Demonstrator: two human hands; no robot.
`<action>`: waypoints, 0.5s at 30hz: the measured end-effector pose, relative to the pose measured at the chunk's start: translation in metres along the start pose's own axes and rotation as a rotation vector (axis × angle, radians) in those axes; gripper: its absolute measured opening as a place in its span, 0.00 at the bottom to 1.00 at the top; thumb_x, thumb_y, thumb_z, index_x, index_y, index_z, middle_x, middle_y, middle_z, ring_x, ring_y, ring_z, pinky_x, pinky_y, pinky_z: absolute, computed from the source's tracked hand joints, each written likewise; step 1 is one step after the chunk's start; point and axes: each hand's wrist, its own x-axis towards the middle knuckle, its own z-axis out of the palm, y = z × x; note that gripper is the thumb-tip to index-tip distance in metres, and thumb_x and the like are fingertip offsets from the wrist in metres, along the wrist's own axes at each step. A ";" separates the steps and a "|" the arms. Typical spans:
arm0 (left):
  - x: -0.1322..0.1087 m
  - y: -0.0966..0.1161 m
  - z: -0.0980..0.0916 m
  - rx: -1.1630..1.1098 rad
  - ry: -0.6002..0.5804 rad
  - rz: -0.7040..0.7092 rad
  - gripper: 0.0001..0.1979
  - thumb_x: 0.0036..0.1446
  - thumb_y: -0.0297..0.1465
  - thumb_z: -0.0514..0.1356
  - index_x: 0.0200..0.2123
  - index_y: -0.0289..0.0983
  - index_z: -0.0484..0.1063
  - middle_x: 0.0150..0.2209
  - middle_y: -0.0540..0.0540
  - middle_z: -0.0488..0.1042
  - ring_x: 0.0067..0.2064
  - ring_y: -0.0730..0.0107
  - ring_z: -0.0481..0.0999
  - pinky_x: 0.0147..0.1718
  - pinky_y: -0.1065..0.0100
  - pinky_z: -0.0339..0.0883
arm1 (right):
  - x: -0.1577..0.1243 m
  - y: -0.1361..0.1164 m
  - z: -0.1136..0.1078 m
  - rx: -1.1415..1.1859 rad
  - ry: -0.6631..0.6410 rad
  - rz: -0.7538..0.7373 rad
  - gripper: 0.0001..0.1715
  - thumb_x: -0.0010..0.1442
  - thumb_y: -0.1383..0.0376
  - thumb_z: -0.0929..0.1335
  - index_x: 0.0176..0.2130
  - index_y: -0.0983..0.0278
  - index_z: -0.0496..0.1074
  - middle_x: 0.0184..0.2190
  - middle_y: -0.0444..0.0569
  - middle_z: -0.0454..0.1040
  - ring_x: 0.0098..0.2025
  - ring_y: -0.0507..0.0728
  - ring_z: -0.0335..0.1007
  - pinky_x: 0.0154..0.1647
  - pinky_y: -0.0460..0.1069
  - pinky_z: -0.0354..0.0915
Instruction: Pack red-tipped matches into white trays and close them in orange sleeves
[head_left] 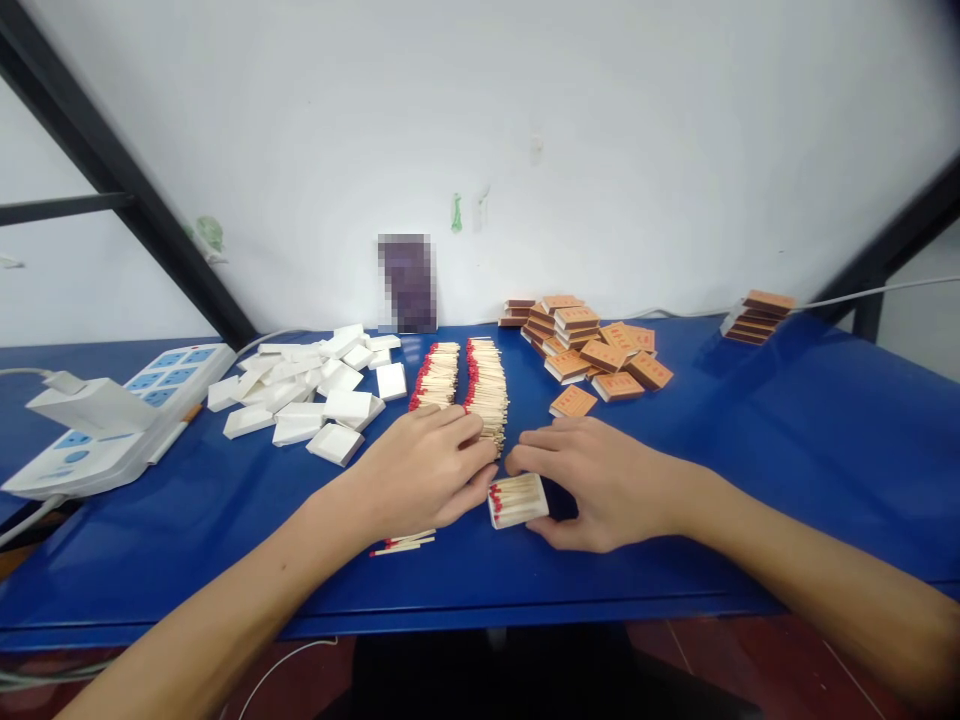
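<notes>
So the right grip (600, 482) pinches the tray (519, 500), long axis pointing left at the left grip (424, 468), resting on the matches (487, 385); can't tell if it holds any.

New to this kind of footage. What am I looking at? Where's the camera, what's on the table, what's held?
No machine here: one camera worn on a person's head looks down at their two bare hands. On the blue table lie two rows of red-tipped matches, empty white trays to the left, orange box sleeves to the right, a power strip at far left and a few loose matches. The right hand grips a filled tray of matches resting on the table. The left hand lies palm down at the rows' near end; whether it pinches matches is hidden.
</notes>
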 end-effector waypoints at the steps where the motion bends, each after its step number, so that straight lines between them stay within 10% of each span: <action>1: 0.000 -0.001 0.000 0.010 0.023 -0.001 0.13 0.68 0.32 0.52 0.32 0.36 0.72 0.31 0.47 0.70 0.32 0.66 0.69 0.31 0.63 0.62 | 0.000 0.000 0.001 -0.045 0.043 -0.020 0.14 0.57 0.60 0.70 0.41 0.64 0.70 0.33 0.47 0.72 0.32 0.55 0.65 0.33 0.50 0.54; 15: -0.004 -0.012 -0.001 -0.153 0.075 0.015 0.12 0.71 0.29 0.50 0.48 0.37 0.72 0.37 0.48 0.77 0.36 0.67 0.74 0.36 0.64 0.65 | -0.001 -0.001 0.001 0.058 -0.025 0.036 0.19 0.57 0.55 0.72 0.43 0.63 0.69 0.35 0.46 0.74 0.35 0.57 0.68 0.39 0.51 0.55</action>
